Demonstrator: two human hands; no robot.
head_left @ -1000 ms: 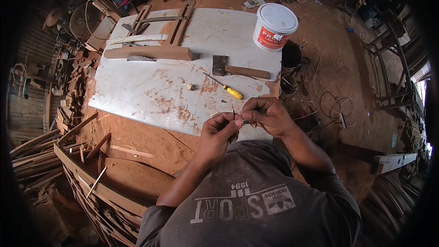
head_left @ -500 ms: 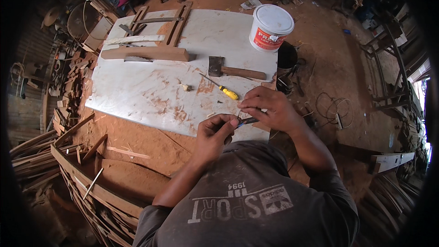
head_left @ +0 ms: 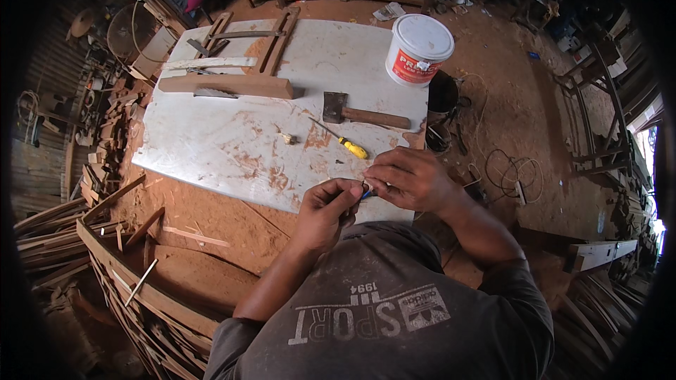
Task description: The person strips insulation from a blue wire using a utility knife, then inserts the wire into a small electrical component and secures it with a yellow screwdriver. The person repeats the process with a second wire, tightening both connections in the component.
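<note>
so the tiny dark-and-blue piece (head_left: pixel 366 195) is right between both sets of fingertips, left hand (head_left: pixel 328 207) pinching it thumb to finger, right hand (head_left: pixel 410 180) fingers bunched close beside it, can't tell if they're gripping too

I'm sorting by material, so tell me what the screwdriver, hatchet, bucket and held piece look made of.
Screwdriver: smooth yellow handle, probably plastic; thin dark shaft, likely metal.
Hatchet: brown, matte handle, apparently wood; dull dark head, likely metal.
Bucket: smooth white wall and lid, probably plastic.
Held piece: some blue shows, mostly hidden; material unclear.
</note>
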